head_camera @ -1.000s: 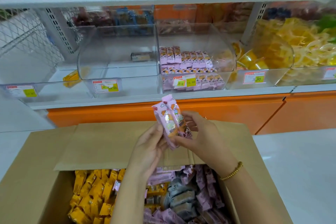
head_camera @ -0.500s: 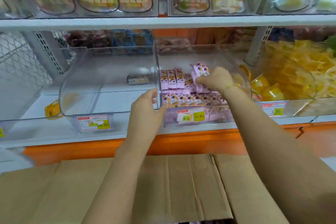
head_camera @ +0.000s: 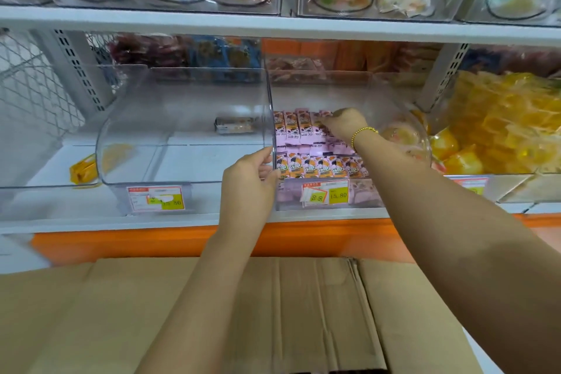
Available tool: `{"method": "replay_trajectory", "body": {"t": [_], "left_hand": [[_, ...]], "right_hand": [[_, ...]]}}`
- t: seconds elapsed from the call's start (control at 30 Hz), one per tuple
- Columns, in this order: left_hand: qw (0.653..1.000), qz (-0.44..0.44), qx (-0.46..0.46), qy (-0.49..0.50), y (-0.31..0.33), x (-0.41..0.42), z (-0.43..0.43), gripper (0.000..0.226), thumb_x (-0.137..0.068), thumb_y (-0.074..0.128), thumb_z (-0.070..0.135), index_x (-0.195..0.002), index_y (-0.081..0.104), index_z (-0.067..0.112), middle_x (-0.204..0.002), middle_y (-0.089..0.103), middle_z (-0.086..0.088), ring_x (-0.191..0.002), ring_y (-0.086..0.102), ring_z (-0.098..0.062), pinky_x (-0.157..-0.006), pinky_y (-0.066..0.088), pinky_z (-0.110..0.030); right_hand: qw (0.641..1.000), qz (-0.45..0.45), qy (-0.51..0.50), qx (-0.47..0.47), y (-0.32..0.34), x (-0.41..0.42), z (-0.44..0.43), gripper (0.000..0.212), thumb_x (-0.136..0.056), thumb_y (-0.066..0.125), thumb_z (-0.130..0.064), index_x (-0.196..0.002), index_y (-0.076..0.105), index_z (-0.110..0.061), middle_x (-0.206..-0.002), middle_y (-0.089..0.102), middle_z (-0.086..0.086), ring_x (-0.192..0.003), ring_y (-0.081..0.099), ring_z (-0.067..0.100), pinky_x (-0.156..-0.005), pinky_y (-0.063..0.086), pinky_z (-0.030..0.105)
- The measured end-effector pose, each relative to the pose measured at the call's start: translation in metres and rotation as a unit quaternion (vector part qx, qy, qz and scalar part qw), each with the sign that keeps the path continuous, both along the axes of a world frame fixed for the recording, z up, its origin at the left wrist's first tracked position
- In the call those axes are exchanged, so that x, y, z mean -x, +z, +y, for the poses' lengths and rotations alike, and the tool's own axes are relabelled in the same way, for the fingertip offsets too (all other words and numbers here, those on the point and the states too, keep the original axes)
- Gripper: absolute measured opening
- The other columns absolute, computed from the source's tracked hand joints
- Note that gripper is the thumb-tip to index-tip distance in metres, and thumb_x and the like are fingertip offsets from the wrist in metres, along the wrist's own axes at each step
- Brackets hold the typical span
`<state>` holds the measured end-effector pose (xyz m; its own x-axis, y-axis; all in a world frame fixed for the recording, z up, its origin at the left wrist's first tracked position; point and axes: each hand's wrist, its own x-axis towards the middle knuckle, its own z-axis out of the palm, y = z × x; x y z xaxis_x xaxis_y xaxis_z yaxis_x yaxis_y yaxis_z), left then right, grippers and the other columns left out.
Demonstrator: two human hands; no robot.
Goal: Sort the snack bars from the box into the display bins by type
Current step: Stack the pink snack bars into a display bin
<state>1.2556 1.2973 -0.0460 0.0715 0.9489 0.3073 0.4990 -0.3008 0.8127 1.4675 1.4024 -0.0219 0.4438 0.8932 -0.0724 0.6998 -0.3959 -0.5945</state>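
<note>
Right hand (head_camera: pixel 344 123) is deep in the middle bin (head_camera: pixel 394 94), fingers bunched down on the pink bars (head_camera: pixel 303 127) at the right end of the back row. Whether they are clamped on a bar or only pressing one flat, I cannot tell; the knuckles hide the tips. Left hand (head_camera: pixel 247 182) sits at the bin's front left corner, fingers curled together around the clear wall where it meets the left bin (head_camera: pixel 182 100), apparently steadying it.

The pink bars stand in two rows here: an upright back row and a front row lying lower, faces up. The box (head_camera: pixel 303 313) is below, flaps shut across the view, contents hidden.

Step in hand, as I judge it: seating bars into the back row. To do it well, keep the new ones upright, faces forward, tight against their neighbours, and fill toward the right wall where a gap shows. Let go only once they stand unaided; a loose one could tip forward onto the front row. Holding the bin stops it sliding on the shelf.

The left bin holds a single grey bar (head_camera: pixel 233 124); a yellow bar (head_camera: pixel 83 168) lies just outside its left wall.

Writing: the middle bin's price tag (head_camera: pixel 326 194) reads 15.80, with a small yellow slip, possibly 80. The left tag (head_camera: pixel 156 199) ends in .80; the rest is blurred. Wrapper print is not legible.
</note>
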Motion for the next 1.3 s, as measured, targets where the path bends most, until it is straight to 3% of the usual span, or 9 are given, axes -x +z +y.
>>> {"method": "replay_trajectory", "body": {"t": [0.2,0.37,0.6,0.7,0.8,0.97,1.13,1.23,1.3], "left_hand": [[0.992,-0.122,0.004,0.010,-0.009,0.031,-0.064,0.021,-0.090,0.063,0.028,-0.071,0.065,0.017,-0.068,0.067,0.010,-0.065,0.062,-0.007,-0.072,0.053,-0.031],[0.978,-0.168,0.104,0.069,-0.076,0.069,-0.143,0.045,-0.092,0.056,0.036,-0.053,0.051,0.015,-0.048,0.058,0.006,-0.052,0.056,-0.006,-0.061,0.047,-0.032],[0.921,0.118,0.344,0.139,-0.174,0.112,-0.232,0.028,-0.088,0.055,0.025,-0.090,0.071,0.001,-0.097,0.069,-0.022,-0.093,0.063,-0.036,-0.067,0.041,-0.032],[0.882,0.204,0.413,0.095,-0.197,0.122,-0.254,0.025,-0.088,0.055,0.013,-0.107,0.070,0.009,-0.111,0.068,-0.014,-0.100,0.063,-0.031,-0.079,0.049,-0.030],[0.874,0.283,0.395,0.016,-0.211,0.118,-0.267,0.026,-0.086,0.059,0.010,-0.108,0.070,0.018,-0.114,0.068,-0.003,-0.103,0.062,-0.023,-0.085,0.050,-0.028],[0.822,0.426,0.378,-0.031,-0.230,0.106,-0.270,0.031,-0.089,0.054,0.009,-0.115,0.065,0.020,-0.123,0.061,-0.004,-0.115,0.053,-0.023,-0.097,0.047,-0.034],[0.751,0.471,0.457,-0.065,-0.212,0.108,-0.254,0.027,-0.083,0.065,0.027,-0.109,0.065,0.020,-0.107,0.066,-0.002,-0.089,0.062,-0.019,-0.064,0.047,-0.026],[0.789,0.341,0.508,-0.048,-0.191,0.118,-0.241,0.033,-0.086,0.064,0.040,-0.076,0.058,0.008,-0.071,0.052,-0.002,-0.061,0.049,-0.014,-0.049,0.033,-0.021],[0.841,0.067,0.537,-0.005,-0.175,0.125,-0.237,0.036,-0.086,0.068,0.037,-0.089,0.061,0.001,-0.083,0.053,-0.003,-0.079,0.057,-0.019,-0.057,0.046,-0.023]], "right_hand": [[0.981,-0.017,0.131,-0.141,0.031,0.037,-0.118,0.039,-0.089,0.061,-0.023,-0.066,0.059,0.009,-0.061,0.057,0.015,-0.059,0.051,0.021,-0.051,0.040,0.018],[0.918,-0.066,0.384,0.074,0.008,0.093,-0.225,0.037,-0.091,0.061,-0.032,-0.059,0.055,-0.013,-0.054,0.057,-0.005,-0.048,0.050,0.008,-0.049,0.038,0.014],[0.781,-0.166,0.491,0.349,-0.143,0.143,-0.298,0.040,-0.094,0.055,-0.032,-0.062,0.054,-0.009,-0.069,0.058,0.011,-0.068,0.058,0.027,-0.064,0.047,0.030],[0.813,-0.088,0.452,0.358,-0.198,0.137,-0.337,0.016,-0.095,0.051,-0.018,-0.103,0.062,-0.009,-0.106,0.062,0.013,-0.087,0.058,0.023,-0.074,0.047,0.031],[0.844,-0.023,0.412,0.343,-0.232,0.137,-0.368,0.050,-0.096,0.047,-0.016,-0.145,0.037,-0.016,-0.136,0.051,0.014,-0.097,0.058,0.021,-0.083,0.045,0.032],[0.864,0.017,0.372,0.339,-0.255,0.150,-0.390,0.052,-0.092,0.058,-0.026,-0.139,0.043,-0.009,-0.131,0.054,0.017,-0.115,0.053,0.031,-0.089,0.042,0.032],[0.863,-0.059,0.355,0.355,-0.248,0.153,-0.388,0.026,-0.087,0.064,-0.028,-0.101,0.061,-0.007,-0.104,0.065,0.015,-0.091,0.059,0.028,-0.077,0.049,0.033],[0.904,0.034,0.296,0.306,-0.216,0.138,-0.375,0.028,-0.082,0.067,-0.017,-0.109,0.062,-0.011,-0.103,0.063,0.010,-0.085,0.057,0.022,-0.070,0.049,0.030],[0.922,0.106,0.255,0.270,-0.181,0.123,-0.362,0.033,-0.081,0.071,-0.011,-0.113,0.063,-0.010,-0.101,0.065,0.011,-0.077,0.057,0.019,-0.064,0.048,0.028]]}}
